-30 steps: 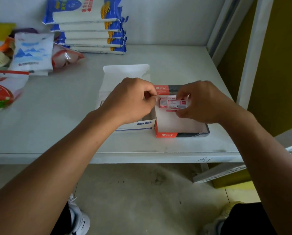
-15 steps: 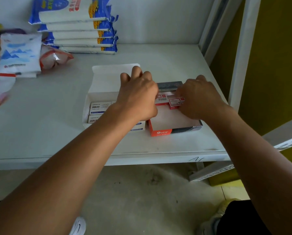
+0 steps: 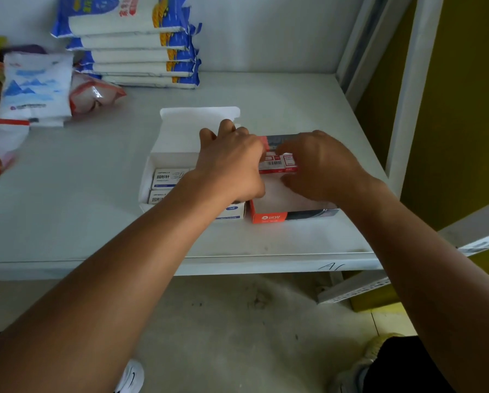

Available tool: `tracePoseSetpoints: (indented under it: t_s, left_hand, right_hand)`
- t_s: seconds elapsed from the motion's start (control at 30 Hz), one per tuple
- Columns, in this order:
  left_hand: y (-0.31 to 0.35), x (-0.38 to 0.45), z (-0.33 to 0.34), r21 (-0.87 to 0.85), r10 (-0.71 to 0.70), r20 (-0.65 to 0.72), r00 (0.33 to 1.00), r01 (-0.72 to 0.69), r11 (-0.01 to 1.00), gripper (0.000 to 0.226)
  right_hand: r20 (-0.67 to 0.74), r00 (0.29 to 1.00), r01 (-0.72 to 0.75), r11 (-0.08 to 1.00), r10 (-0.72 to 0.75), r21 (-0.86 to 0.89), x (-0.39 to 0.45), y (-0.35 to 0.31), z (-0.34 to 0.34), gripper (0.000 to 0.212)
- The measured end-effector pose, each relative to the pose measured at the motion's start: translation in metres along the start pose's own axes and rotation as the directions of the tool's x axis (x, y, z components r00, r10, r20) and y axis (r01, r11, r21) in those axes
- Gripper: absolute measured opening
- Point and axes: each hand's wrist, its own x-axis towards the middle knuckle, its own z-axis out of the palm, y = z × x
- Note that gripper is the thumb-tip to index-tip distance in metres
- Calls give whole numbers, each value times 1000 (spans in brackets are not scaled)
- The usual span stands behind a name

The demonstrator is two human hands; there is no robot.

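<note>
Two open cartons stand side by side on the white shelf (image 3: 294,109). The white carton (image 3: 145,180) holds small white clip boxes (image 3: 169,178), and its lid flap (image 3: 186,129) lies open behind. The orange-and-black carton (image 3: 268,217) to its right shows a bare white floor in front. My right hand (image 3: 325,168) grips small red boxes (image 3: 277,164) at that carton's far end. My left hand (image 3: 232,163) lies palm down across the seam between the cartons, fingers reaching to the far edge. Its fingertips and thumb are hidden.
A stack of blue-and-white bags (image 3: 135,52) sits at the back. More food bags lie at the left: a white bag with blue mountains (image 3: 36,86) and a clear one with red (image 3: 93,95). A white shelf post (image 3: 407,95) rises at the right. The shelf's front edge (image 3: 237,265) overhangs the concrete floor.
My left hand let go of the small red box it pinched and moved forward across the cartons. My right hand lowered the red boxes to the orange carton's far end.
</note>
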Motion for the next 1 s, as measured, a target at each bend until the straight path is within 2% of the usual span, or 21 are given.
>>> tracePoseSetpoints:
  t_s: [0.07,0.17,0.3,0.37,0.73,0.87,1.0]
  left_hand:
    - [-1,0,1,-26,-7,-7,1000,7,1000,51]
    - [-4,0,1,-33,-26,-22,999,26,999,52]
    - [-4,1,3,-30,-30,-19,999,29,999,53]
    - [-4,1,3,-13,-23,-22,999,23,1000,52]
    - [-3,1,2,-15,11,2,1000,-11,1000,43]
    - [-4,1,2,-33,22,3,1000,-22,999,37]
    - [-5,2,2,-51,33,-10,999,-33,998,31]
  right_hand:
    - [53,998,43,999,-45,29,2,-4,3,44]
    - [107,994,30,999,-27,-25,9,-8,3,45]
    - [214,977,34,995,-13,-95,16,-14,-3,61]
    - [229,973,27,995,-4,-99,17,-12,-6,59]
    - [151,988,36,988,-12,-151,6,-12,-9,60]
    - [89,996,33,997,-26,-72,3,-6,-7,57]
    - [-9,998,63,996,-62,58,-2,-2,-6,44]
